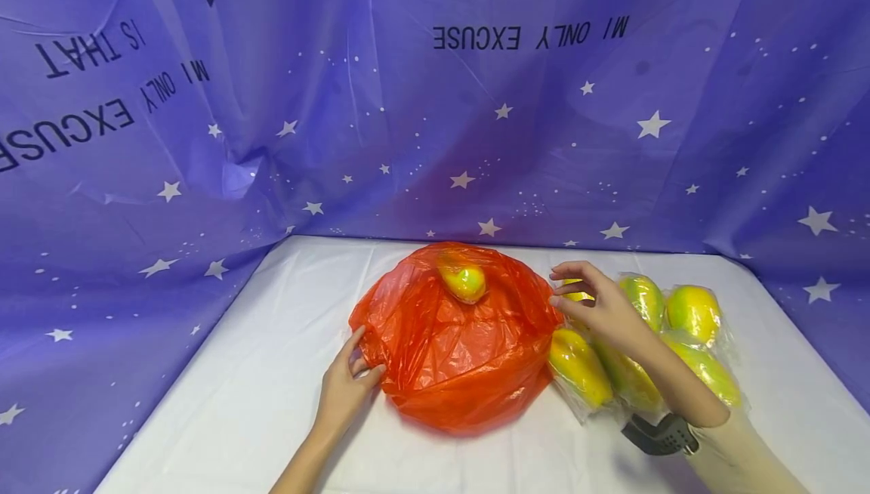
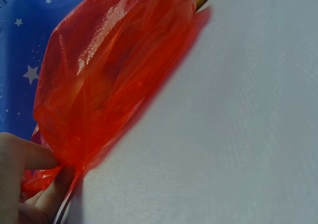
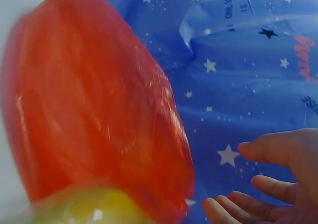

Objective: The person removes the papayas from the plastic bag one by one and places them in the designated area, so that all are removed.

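A red plastic bag (image 1: pixel 462 350) lies spread with its mouth open on the white table. One yellow-green mango (image 1: pixel 467 282) is in the bag, partly veiled by red film at its far side. My left hand (image 1: pixel 345 388) pinches the bag's left edge; the left wrist view shows the film gathered between thumb and fingers. Beside the bag's right edge, over the wrapped mangoes, hovers my right hand (image 1: pixel 601 309). Its fingers are loosely bent and apart, and nothing is between them. Directly below it, a wrapped mango (image 1: pixel 579 367) lies close to the bag.
Several more mangoes in clear wrapping, among them one at the far right (image 1: pixel 695 313), are grouped right of the bag, partly covered by my right arm. A purple star-printed curtain (image 1: pixel 408 101) rises behind the white table (image 1: pixel 272 373). A dark strap (image 1: pixel 655 435) hangs at the right wrist.
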`<state>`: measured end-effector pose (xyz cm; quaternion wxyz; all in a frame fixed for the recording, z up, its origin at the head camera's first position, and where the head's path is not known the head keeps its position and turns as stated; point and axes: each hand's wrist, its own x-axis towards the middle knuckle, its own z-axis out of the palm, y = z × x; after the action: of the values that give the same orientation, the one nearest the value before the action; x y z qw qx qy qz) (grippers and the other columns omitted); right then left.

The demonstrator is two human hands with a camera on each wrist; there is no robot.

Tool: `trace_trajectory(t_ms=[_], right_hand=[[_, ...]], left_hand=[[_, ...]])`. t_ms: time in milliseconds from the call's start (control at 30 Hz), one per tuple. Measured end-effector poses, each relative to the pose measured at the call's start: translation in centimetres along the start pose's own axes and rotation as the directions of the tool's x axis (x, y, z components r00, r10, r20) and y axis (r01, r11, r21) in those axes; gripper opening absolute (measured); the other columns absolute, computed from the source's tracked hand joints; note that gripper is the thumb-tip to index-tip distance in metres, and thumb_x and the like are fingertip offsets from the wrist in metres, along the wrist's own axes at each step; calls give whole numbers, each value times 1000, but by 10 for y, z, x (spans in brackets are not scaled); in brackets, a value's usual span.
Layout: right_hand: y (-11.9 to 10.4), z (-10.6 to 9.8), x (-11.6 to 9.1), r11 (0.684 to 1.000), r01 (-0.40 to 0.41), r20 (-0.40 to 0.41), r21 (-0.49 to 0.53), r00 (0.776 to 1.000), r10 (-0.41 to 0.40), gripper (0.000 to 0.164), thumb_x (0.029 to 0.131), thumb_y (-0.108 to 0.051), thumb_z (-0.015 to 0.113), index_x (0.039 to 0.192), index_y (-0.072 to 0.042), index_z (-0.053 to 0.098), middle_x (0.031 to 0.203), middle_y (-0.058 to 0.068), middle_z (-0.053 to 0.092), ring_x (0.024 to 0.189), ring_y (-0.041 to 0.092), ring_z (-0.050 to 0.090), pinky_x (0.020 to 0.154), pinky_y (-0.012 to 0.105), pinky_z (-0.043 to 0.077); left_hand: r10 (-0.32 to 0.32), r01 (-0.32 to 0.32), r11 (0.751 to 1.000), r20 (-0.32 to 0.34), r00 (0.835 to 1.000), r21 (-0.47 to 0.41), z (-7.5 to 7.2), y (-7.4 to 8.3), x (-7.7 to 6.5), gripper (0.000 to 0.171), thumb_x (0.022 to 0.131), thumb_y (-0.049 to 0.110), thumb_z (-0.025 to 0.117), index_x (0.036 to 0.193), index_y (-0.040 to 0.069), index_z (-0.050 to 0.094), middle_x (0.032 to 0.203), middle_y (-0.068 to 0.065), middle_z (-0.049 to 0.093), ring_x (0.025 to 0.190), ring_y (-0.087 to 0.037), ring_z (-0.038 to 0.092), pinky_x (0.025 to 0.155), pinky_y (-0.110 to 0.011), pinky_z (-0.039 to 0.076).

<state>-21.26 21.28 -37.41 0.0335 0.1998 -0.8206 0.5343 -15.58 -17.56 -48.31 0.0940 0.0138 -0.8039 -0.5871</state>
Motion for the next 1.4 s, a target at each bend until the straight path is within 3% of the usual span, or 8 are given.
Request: trace_trajectory(t_ms=[167,400,600,933,1167,1400], right_hand=[[-4,13,15,1000,10,24,-18,1000,-9,43,88,-6,70,125,2,51,123,23,56,103,32,62,76,27,55],[-7,29,34,1000,12,59,5,998,-12,43,87,-6,71,124,4,52,121,25,56,103,35,61,82,32,54],[-10,41,49,997,14,94,-77,996,-6,45,87,-13,73,124,1,53,120,19,60,104,34,62,87,43,52],[-4,60,70,989,23,197,-149,980,7,49,85,-9,73,126,5,51,122,25,58,107,39,59,87,45,52],[2,73,92,948,125,226,-293,972,-59,56,82,-8,75,130,7,51,122,25,59,112,39,57,94,50,46],[1,80,105,927,109,255,-358,967,-15,58,82,-11,76,129,8,50,122,26,58,109,38,59,94,47,47]], left_hand=[[33,-33,999,-5,999,31,0,0,-1,75,80,-4,72,146,4,39,118,-24,63,94,-24,69,79,-20,50],[4,-4,1000,23,1000,-1,-1,0,0,76,82,-4,72,148,2,35,114,-25,65,97,-27,68,80,-20,50],[-17,18,1000,35,999,-18,-1,-3,2,77,81,-7,71,148,-2,33,119,-29,61,98,-31,67,78,-19,51],[7,-7,1000,25,1000,7,-1,-2,1,77,81,-2,73,148,2,34,124,-27,59,97,-27,68,82,-23,51],[2,-2,1000,18,1000,5,0,1,0,76,81,-2,73,148,5,37,122,-26,61,97,-27,68,81,-21,50],[7,-7,1000,23,1000,-11,-1,1,-1,76,82,-2,73,148,1,35,124,-29,58,100,-30,67,82,-22,51]])
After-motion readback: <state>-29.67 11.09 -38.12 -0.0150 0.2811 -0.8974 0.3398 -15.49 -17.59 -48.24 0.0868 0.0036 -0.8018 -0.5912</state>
